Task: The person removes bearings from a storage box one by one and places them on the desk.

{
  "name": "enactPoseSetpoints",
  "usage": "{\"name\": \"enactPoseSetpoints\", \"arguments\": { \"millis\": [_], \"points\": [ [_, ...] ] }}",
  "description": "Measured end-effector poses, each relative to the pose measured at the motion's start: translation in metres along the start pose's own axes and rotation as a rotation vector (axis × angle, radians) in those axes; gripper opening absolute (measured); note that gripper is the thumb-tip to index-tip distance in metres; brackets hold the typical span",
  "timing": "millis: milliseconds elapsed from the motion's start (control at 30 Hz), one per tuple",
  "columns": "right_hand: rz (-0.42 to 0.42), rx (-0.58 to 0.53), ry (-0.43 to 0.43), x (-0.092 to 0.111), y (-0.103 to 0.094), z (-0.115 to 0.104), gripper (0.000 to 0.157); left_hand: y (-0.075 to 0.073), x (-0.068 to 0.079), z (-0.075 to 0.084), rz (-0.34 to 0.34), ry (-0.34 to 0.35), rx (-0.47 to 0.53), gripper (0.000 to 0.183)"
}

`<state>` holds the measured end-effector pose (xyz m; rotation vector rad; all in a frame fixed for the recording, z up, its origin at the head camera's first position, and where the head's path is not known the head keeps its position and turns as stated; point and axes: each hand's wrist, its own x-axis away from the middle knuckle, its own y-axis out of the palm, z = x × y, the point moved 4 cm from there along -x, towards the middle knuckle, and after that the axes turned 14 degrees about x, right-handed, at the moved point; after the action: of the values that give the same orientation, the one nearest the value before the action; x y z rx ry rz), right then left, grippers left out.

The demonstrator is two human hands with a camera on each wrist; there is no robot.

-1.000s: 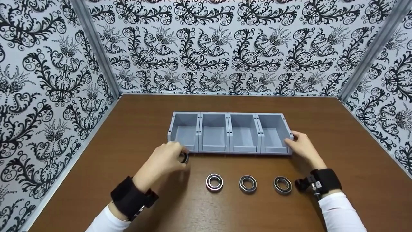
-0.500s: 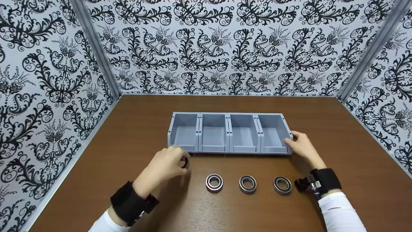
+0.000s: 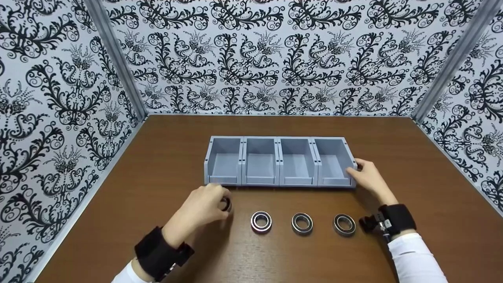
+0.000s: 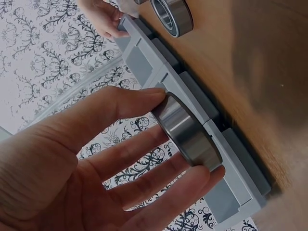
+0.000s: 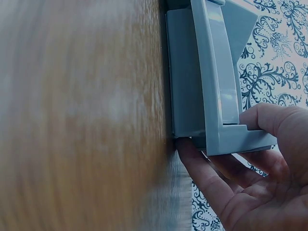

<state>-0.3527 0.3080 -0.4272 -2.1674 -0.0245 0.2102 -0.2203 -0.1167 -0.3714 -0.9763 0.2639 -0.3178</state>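
My left hand [image 3: 203, 205] pinches a ball bearing [image 4: 187, 132] between thumb and fingers, tilted on edge above the table, in front of the leftmost bin. In the left wrist view its shiny outer ring faces the camera. A row of grey bins [image 3: 261, 181], joined side by side, stands on the table. At the row's right end my right hand [image 3: 368, 177] grips the side wall of the last bin [image 5: 231, 137], thumb at its inner edge and fingers outside and below. Three more bearings lie flat in front: the left [image 3: 261, 222], the middle [image 3: 302, 224] and the right [image 3: 344, 225].
The brown wooden table [image 3: 177, 141] is bounded by patterned wall panels [image 3: 275, 59] at the back and both sides. Grey metal posts [image 3: 116, 59] mark the corners. Black straps with small cameras [image 3: 397, 222] sit on both wrists.
My left hand has drawn back slightly from the leftmost bin's front edge and lowered, still holding the bearing. The right hand, the bins and the three lying bearings stay put.
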Motion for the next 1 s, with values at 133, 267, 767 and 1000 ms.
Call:
{"name": "enactPoseSetpoints", "arguments": {
  "millis": [133,267,767,1000],
  "points": [
    [0.0,0.007,0.0,0.0,0.0,0.0,0.041,0.002,0.002,0.001,0.0,0.009,-0.009,0.018],
    [-0.009,0.008,0.004,0.0,0.0,0.0,0.041,0.005,0.004,0.001,-0.004,0.014,-0.004,0.017],
    [-0.028,0.039,0.031,-0.001,0.002,0.0,0.044,0.012,0.011,-0.002,-0.002,0.022,0.002,0.016],
    [-0.024,0.036,0.028,-0.001,0.001,0.0,0.044,0.015,0.015,-0.003,-0.001,0.022,0.019,0.02]
  ]
}}
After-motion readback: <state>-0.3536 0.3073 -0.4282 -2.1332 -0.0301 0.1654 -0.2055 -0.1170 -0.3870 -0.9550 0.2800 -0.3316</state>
